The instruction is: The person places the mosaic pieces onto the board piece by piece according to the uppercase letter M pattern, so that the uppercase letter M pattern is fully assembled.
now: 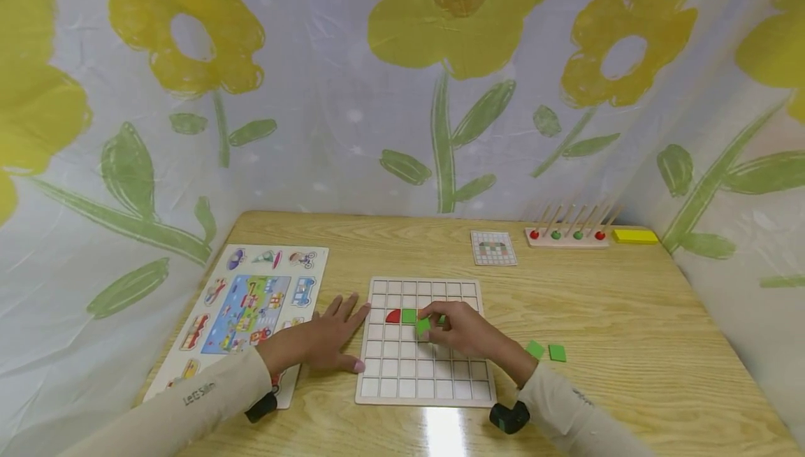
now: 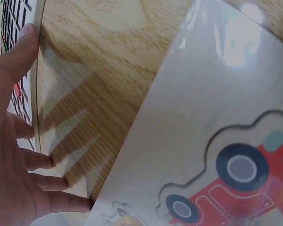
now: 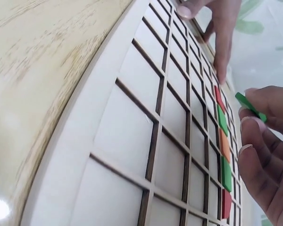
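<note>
A white wooden grid board (image 1: 425, 371) lies flat on the table. My right hand (image 1: 459, 330) pinches a green square tile (image 3: 250, 107) between thumb and fingers, just above the board. One row of the grid holds a red rounded piece (image 1: 393, 316), a green square (image 1: 409, 316), an orange piece (image 3: 224, 142), another green square (image 3: 226, 174) and a second red piece (image 3: 226, 204); in the head view the right hand partly covers this row. With fingers spread, my left hand (image 1: 330, 338) rests at the board's left edge, its thumb touching the rim.
Two loose green tiles (image 1: 557, 352) lie right of the board. A vehicle picture puzzle (image 1: 308, 261) is at the left. Behind stand a small pattern card (image 1: 493, 249), a peg rack with red and green beads (image 1: 566, 237) and a yellow block (image 1: 635, 236).
</note>
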The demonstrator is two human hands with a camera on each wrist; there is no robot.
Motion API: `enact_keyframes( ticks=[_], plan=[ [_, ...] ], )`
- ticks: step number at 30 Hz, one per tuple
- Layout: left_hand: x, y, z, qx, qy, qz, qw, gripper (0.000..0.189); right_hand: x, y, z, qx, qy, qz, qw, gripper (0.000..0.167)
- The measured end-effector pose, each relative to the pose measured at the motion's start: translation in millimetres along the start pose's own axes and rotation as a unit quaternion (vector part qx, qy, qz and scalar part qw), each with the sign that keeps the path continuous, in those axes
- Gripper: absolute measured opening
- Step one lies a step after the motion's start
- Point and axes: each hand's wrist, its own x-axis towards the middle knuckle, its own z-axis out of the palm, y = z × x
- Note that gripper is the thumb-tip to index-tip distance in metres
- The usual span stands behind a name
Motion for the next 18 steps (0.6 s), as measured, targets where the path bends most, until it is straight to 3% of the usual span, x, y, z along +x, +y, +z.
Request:
enact_keyframes(
  ticks=[18],
  plan=[
    [1.8, 3.6, -0.5, -0.008, 0.001, -0.012, 0.9999, 0.106, 12.2, -8.7, 11.3, -0.037, -0.005, 0.018, 0.9992, 0.024]
  ],
)
